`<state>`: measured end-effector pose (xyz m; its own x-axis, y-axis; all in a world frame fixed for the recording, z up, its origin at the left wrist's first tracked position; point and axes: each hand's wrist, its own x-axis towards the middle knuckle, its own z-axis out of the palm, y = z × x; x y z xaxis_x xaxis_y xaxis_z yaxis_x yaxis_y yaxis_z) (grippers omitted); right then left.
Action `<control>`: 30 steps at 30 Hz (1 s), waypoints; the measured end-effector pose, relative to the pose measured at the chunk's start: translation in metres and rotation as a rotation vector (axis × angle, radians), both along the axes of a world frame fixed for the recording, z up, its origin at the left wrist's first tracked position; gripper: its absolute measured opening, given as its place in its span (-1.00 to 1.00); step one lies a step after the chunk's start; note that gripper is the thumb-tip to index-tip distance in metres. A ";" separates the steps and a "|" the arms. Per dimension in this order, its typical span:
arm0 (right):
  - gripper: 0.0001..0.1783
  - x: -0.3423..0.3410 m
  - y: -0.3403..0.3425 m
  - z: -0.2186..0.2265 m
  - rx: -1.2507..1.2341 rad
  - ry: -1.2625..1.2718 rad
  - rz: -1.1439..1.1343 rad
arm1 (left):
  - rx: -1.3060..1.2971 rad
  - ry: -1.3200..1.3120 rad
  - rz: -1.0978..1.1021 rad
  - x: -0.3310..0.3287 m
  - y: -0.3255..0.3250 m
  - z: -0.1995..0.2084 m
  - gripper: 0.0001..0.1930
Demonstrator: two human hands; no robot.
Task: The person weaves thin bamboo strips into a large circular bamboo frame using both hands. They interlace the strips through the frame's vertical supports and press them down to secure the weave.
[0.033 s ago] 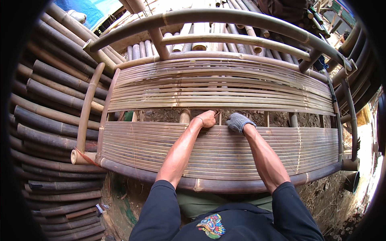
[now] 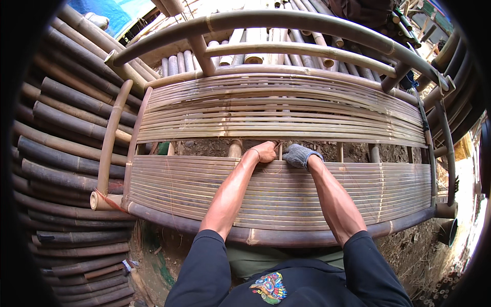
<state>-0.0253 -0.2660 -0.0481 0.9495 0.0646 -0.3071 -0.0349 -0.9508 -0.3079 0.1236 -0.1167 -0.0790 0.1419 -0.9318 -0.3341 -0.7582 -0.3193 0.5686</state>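
A bamboo bench (image 2: 255,236) with a seat of thin slats lies in front of me. My left hand (image 2: 265,152), bare with a thin band at the wrist, is curled closed at the gap between the near slats (image 2: 286,194) and the far slats (image 2: 281,118). Just right of it, my right hand (image 2: 300,156) wears a grey knitted glove; its fingers are bent and closed at the same gap. Between the two hands stands a narrow bamboo crosspiece (image 2: 280,151). The fingertips of both hands dip into the gap, so whatever they pinch is hidden.
Dark bamboo poles (image 2: 76,179) are stacked along the left. The bench's curved backrest (image 2: 286,21) rises on the far side, with more cut bamboo (image 2: 255,38) behind it. Thin reddish strands (image 2: 171,189) lie over the near slats. A blue tarp (image 2: 110,18) shows at the far left.
My gloved right hand has shifted slightly left, nearer to the crosspiece and my left hand. The left hand stays nearly in place.
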 end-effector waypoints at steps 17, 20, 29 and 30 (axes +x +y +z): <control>-0.83 -0.164 0.059 0.174 0.291 -0.818 0.045 | -0.414 0.013 0.540 -0.088 0.055 0.163 -0.50; -0.90 -0.240 0.051 0.247 1.121 -0.819 -0.363 | -0.631 0.211 -0.014 -0.152 0.063 0.181 -0.42; -0.23 -0.140 0.089 0.182 1.078 0.397 -0.805 | -1.040 0.015 -0.247 -0.282 0.089 0.215 -0.79; -0.37 -0.123 0.101 0.175 0.886 0.396 -0.640 | -0.994 0.048 -0.327 -0.281 0.092 0.215 -0.83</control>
